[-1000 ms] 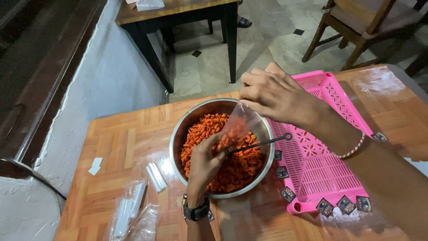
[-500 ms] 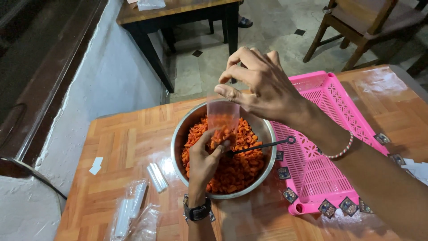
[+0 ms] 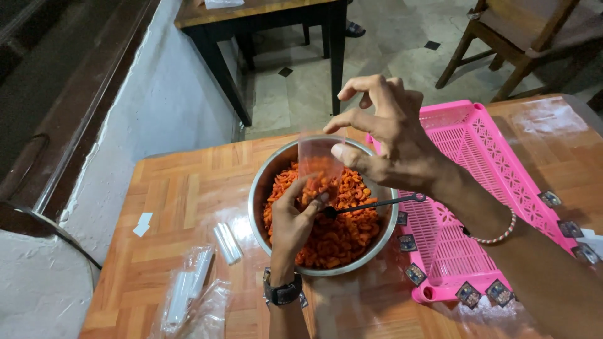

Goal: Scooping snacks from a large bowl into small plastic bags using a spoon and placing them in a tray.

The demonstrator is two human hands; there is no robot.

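A steel bowl full of orange snack pieces stands on the wooden table. Above it is a small clear plastic bag, upright, with some orange pieces in its bottom. My left hand, with a black wristwatch, grips the bag's bottom over the bowl. A thin black utensil handle sticks out to the right from that hand across the bowl rim. My right hand pinches the bag's top edge with the thumb, the other fingers arched above.
A pink slotted tray lies right of the bowl, with several small dark sachets along its near edge. Clear bags, white rolls and paper scraps lie left. A dark table and wooden chair stand beyond.
My right hand has lifted the bag's top from a tilt against the bowl to upright. The left hand stays at the bag's bottom over the bowl.
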